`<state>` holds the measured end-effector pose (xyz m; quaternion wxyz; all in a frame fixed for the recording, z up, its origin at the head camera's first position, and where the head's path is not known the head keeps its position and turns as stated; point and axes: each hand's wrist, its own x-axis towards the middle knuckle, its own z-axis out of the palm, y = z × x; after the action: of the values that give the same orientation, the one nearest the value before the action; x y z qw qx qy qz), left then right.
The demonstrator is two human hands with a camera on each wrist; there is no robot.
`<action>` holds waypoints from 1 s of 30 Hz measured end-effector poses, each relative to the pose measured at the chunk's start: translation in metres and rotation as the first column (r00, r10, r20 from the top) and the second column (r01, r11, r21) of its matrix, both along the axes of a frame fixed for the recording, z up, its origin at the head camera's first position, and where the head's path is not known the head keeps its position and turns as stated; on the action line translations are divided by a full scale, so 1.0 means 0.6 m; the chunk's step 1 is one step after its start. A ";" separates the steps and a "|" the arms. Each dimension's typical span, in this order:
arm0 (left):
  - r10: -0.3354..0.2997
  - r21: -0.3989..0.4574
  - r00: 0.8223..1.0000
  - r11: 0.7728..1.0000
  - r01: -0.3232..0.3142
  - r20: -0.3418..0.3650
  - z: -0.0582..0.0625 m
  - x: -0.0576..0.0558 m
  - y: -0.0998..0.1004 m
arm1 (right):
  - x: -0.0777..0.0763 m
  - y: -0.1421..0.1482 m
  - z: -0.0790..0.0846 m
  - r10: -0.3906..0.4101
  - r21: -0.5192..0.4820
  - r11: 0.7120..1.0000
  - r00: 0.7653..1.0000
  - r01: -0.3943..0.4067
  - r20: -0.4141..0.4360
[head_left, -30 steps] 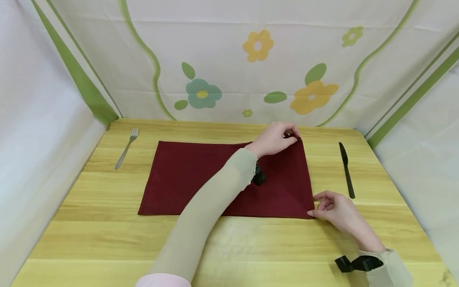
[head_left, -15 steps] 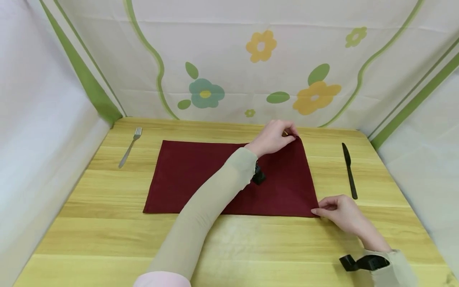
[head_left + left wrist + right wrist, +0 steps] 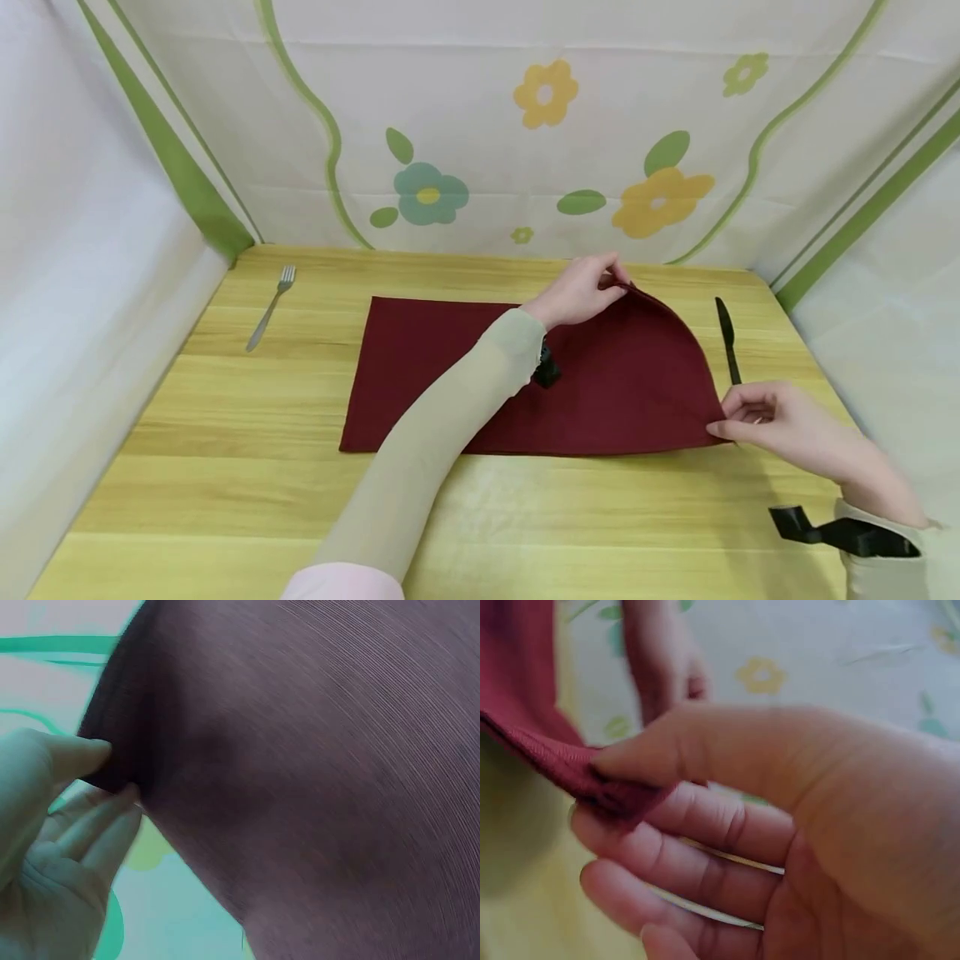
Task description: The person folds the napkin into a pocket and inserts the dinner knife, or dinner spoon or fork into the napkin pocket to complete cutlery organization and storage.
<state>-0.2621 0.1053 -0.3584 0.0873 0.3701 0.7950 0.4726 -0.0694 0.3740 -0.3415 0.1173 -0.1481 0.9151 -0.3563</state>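
Note:
A dark red cloth placemat [image 3: 622, 379] lies across the middle of the wooden table, its right end lifted and bowed. My left hand [image 3: 577, 290] reaches over it and pinches the far right corner; in the left wrist view, thumb and fingers [image 3: 97, 817] close on that hemmed corner. The near right corner is pinched by my right hand [image 3: 795, 425]. In the right wrist view, the thumb [image 3: 652, 754] presses the cloth's corner [image 3: 622, 795] against the fingers. My left sleeve hides part of the cloth.
To the left lies a metal fork [image 3: 272, 308]. A black knife [image 3: 726, 337] lies at the right, its handle end overlapped by my right hand. Behind the wooden table [image 3: 187, 500] hangs a white flowered curtain [image 3: 480, 125].
My right hand has moved right and up with the near corner, bowing the cloth's right edge. The cloth's left edge has slid to the right. My left hand stays at the far corner.

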 end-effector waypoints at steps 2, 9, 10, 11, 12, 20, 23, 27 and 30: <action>-0.012 0.050 1.000 0.999 0.011 0.006 0.002 0.001 0.000 | 0.000 -0.005 0.020 0.019 -0.022 1.000 0.998 -0.020 -0.064; -0.004 0.132 1.000 0.991 0.003 0.007 0.009 -0.002 -0.024 | 0.000 -0.057 0.067 0.067 -0.057 0.995 0.974 -0.081 -0.215; -0.002 0.134 1.000 0.991 0.001 0.003 0.010 -0.004 -0.032 | 0.000 -0.065 0.068 0.079 -0.060 0.994 0.970 -0.095 -0.231; 0.005 0.134 1.000 0.991 -0.006 0.006 0.012 -0.005 -0.041 | 0.000 -0.074 0.069 0.091 -0.061 0.992 0.965 -0.109 -0.247; 0.019 0.132 1.000 0.991 -0.019 0.005 0.014 -0.006 -0.050 | 0.000 -0.082 0.068 0.102 -0.062 0.991 0.961 -0.122 -0.258; 0.175 0.127 0.984 0.977 -0.169 -0.035 0.008 -0.021 -0.132 | -0.001 -0.145 0.055 0.071 -0.132 0.985 0.955 -0.114 -0.289; 0.213 0.142 0.975 0.969 -0.204 -0.054 0.005 -0.025 -0.157 | -0.002 -0.168 0.049 0.035 -0.166 0.982 0.952 -0.089 -0.303; 0.250 0.179 0.964 0.956 -0.231 -0.089 0.006 -0.029 -0.188 | -0.003 -0.200 0.039 0.021 -0.236 0.965 0.927 -0.117 -0.375; 0.262 0.210 0.957 0.950 -0.233 -0.127 0.008 -0.032 -0.208 | -0.003 -0.219 0.033 0.018 -0.260 0.952 0.875 -0.163 -0.484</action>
<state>-0.2811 -0.0195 -0.3534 -0.0701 0.3091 0.7900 0.5248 -0.0712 0.2426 -0.3219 -0.1176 -0.2897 0.8448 -0.4343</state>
